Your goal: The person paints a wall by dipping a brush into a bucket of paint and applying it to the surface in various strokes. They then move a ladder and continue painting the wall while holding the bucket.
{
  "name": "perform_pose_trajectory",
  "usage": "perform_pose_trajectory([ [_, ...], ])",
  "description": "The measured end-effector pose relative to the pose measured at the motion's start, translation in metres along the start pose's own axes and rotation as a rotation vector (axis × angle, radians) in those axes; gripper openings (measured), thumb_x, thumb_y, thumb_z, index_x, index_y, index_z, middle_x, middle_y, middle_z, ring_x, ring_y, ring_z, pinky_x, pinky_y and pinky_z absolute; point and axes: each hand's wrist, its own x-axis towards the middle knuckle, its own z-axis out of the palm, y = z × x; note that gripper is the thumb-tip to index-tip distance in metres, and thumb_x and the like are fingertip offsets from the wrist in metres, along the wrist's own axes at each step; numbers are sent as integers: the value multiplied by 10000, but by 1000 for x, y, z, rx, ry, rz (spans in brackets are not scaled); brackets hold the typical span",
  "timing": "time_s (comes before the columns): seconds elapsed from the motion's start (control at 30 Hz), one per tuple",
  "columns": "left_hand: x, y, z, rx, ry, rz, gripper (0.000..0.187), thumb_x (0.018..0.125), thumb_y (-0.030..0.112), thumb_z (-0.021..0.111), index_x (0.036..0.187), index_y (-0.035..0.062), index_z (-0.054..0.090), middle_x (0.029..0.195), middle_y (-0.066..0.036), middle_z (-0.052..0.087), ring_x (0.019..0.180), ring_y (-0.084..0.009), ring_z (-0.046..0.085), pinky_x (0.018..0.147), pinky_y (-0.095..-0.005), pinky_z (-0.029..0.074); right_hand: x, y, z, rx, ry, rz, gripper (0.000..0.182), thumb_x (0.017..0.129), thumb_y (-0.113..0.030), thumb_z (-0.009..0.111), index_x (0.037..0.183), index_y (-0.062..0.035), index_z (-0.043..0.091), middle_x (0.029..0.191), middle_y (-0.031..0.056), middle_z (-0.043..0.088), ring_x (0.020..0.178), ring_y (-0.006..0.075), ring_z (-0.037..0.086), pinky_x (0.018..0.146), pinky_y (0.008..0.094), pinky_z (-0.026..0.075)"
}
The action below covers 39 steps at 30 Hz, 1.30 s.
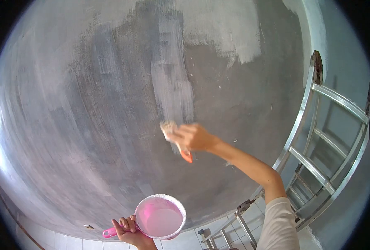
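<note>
- Left hand (136,236) grasps the handle of a pink pot (146,209) of pale liquid (164,223)
- Right hand (195,137) grips a blurred brush (167,128) above the pot; cannot tell if its bristles touch the wall (235,104)
- Metal ladder (312,168) at right, lower part hidden behind arm (247,162) and sleeve (278,225)
- Wall beyond, grey, streaked paler, white tiles (72,243) below

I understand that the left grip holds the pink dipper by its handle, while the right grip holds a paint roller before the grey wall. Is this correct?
Not quite: the head view shows the right grip holding a paintbrush, not a roller. The rest is right.
</note>
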Motion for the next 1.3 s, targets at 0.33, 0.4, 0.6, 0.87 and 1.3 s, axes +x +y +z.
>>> perform_pose_trajectory([
  [0.33, 4, 9, -6, 12, 30, 0, 474, 954, 353, 369, 533, 135, 372, 410, 14, 258, 475, -160, 434, 611, -279, 430, -78, -86, 76, 167, -126, 12, 254, 704, -169, 628, 951, -107, 618, 926, 16, 610, 701, 128, 612, 532, 235, 517],
  [0.4, 6, 13, -7, 7, 24, 1, 476, 954, 354, 370, 531, 136, 372, 412, 16, 256, 470, -153, 422, 606, -278, 427, -113, -117, 91, 374, -207, 26, 235, 730, -165, 619, 959, -113, 614, 972, 14, 615, 726, 142, 624, 552, 252, 529],
  [0.6, 23, 24, -10, 3, -18, 4, 465, 957, 343, 367, 542, 134, 370, 417, 21, 243, 429, -117, 326, 592, -257, 416, -31, -48, 53, 224, -134, 31, 317, 695, -141, 646, 1008, -99, 615, 880, 32, 624, 734, 193, 625, 620, 264, 528],
  [0.87, 42, 31, 5, -2, -71, -59, 456, 961, 328, 349, 549, 133, 362, 420, 19, 246, 422, -115, 309, 581, -265, 420, 45, 1, 8, -116, 88, 119, 330, 684, -160, 652, 1011, -119, 624, 848, 13, 607, 630, 115, 570, 503, 224, 508],
  [1.3, 67, 55, -4, -5, -82, -119, 443, 957, 323, 360, 553, 139, 363, 426, 26, 241, 428, -123, 331, 567, -259, 405, 10, -38, 53, 179, -97, 24, 293, 733, -131, 614, 1024, -141, 636, 1002, 32, 662, 735, 173, 644, 588, 272, 523],
])
